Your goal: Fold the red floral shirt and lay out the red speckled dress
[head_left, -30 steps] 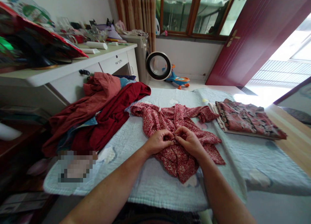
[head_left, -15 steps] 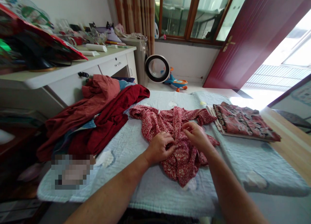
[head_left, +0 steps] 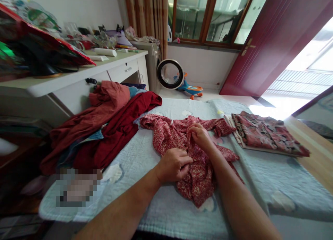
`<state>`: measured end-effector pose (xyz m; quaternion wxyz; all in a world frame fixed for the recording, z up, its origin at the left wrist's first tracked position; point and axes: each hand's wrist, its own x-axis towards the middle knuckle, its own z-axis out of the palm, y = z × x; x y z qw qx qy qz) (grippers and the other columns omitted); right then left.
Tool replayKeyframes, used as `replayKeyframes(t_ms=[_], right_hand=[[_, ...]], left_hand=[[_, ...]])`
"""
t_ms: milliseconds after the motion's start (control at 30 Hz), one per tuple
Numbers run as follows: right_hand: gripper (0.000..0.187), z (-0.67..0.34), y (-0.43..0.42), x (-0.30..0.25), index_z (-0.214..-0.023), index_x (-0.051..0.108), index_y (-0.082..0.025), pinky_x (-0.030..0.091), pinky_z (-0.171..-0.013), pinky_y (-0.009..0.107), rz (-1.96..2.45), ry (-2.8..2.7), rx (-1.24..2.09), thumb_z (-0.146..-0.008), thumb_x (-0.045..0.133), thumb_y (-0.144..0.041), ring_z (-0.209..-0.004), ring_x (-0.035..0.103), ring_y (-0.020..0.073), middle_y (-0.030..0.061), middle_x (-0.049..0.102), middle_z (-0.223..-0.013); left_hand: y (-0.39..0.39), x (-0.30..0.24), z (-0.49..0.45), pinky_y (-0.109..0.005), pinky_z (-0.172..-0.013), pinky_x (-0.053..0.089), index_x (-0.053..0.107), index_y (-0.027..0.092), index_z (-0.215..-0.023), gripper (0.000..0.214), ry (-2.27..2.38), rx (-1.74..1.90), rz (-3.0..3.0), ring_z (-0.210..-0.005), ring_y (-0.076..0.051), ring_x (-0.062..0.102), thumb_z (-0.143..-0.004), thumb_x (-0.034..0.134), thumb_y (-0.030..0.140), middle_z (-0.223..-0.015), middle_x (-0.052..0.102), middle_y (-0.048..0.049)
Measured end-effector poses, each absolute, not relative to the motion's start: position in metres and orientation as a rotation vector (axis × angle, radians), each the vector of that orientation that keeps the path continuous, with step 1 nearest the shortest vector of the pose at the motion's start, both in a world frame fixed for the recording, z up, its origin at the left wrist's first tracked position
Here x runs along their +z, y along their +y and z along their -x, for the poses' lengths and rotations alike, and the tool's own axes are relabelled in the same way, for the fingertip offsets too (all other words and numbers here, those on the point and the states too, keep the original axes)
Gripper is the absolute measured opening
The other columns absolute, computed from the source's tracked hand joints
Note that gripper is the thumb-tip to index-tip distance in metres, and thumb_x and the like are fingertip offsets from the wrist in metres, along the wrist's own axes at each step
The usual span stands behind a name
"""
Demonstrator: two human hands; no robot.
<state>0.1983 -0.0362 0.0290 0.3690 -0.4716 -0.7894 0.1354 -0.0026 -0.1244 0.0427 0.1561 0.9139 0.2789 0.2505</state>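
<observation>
Farther apart than a second ago, over the pale blue quilt point(head_left: 147, 153) and the patterned red garment point(head_left: 166, 135) lying on it, are the right hand point(head_left: 201, 137), higher on the front strip point(head_left: 190, 148), and the left hand point(head_left: 174, 165), lower. Lining up this front seems the step in hand, the next move calling for edges kept matched. Right fingertips appear to pinch the strip; left fingers curl together, their grip hidden.

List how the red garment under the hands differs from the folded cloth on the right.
The red garment lies loosely rumpled, while the folded cloth forms a flat rectangle. The red garment has a fine, pale-flecked print; the folded cloth bears larger pink-and-black motifs. The left hand and right hand touch the red garment; neither touches the folded cloth. Both are patterned and lie on the light-blue cover.
</observation>
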Motion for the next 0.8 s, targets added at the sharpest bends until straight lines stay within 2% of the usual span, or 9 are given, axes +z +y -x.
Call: replayKeyframes(t_ms=[133,267,367,567,700,800], right_hand=[[0.027,-0.196,-0.039,0.009,-0.083,0.065,-0.02,0.046,-0.089,0.031,1.136,-1.882,0.375,-0.081,0.042,-0.006,-0.091,0.059,0.018,0.0049,0.063,-0.091],[0.024,-0.194,-0.039,0.001,-0.088,0.063,-0.021,0.047,-0.089,0.032,1.182,-1.836,0.353,-0.08,0.045,-0.008,-0.091,0.06,0.0193,0.0047,0.062,-0.092],[0.029,-0.194,-0.036,-0.004,-0.091,0.065,-0.021,0.046,-0.091,0.033,1.219,-1.796,0.316,-0.076,0.045,-0.007,-0.096,0.059,0.0205,0.0061,0.062,-0.097],[0.023,-0.197,-0.033,-0.01,-0.083,0.066,-0.022,0.047,-0.09,0.034,1.228,-1.726,0.313,-0.077,0.047,-0.011,-0.094,0.059,0.0206,0.0063,0.061,-0.096],[0.022,-0.197,-0.033,-0.008,-0.083,0.065,-0.022,0.047,-0.084,0.032,1.225,-1.74,0.337,-0.079,0.046,-0.012,-0.086,0.059,0.0196,0.0047,0.062,-0.088],[0.02,-0.196,-0.033,-0.007,-0.083,0.064,-0.021,0.047,-0.081,0.032,1.227,-1.737,0.341,-0.079,0.047,-0.012,-0.082,0.059,0.0196,0.0042,0.063,-0.084]], left_hand=[[-0.123,0.044,0.005,-0.032,-0.078,0.047,0.067,0.02,-0.099,0.022,0.899,0.925,-2.484,-0.083,-0.019,0.061,-0.085,0.05,0.014,-0.087,0.066,-0.0056],[-0.113,0.041,0.008,-0.031,-0.083,0.049,0.064,0.02,-0.093,0.019,1.118,1.201,-2.19,-0.087,-0.018,0.062,-0.086,0.049,0.012,-0.09,0.066,-0.005],[-0.103,0.035,0.011,-0.032,-0.087,0.049,0.063,0.019,-0.09,0.018,1.246,1.253,-2.095,-0.092,-0.018,0.061,-0.084,0.05,0.008,-0.092,0.065,-0.0049],[-0.086,0.034,0.006,-0.031,-0.091,0.049,0.066,0.02,-0.09,0.023,1.315,1.088,-2.159,-0.096,-0.018,0.063,-0.083,0.05,0.004,-0.098,0.067,-0.0046],[-0.069,0.043,-0.003,-0.032,-0.092,0.049,0.068,0.019,-0.1,0.024,1.459,0.822,-2.283,-0.098,-0.02,0.063,-0.085,0.051,0.009,-0.102,0.066,-0.0068],[-0.054,0.046,-0.01,-0.032,-0.089,0.05,0.07,0.017,-0.094,0.021,1.635,0.619,-2.324,-0.094,-0.021,0.065,-0.085,0.052,0.012,-0.099,0.067,-0.0093]])
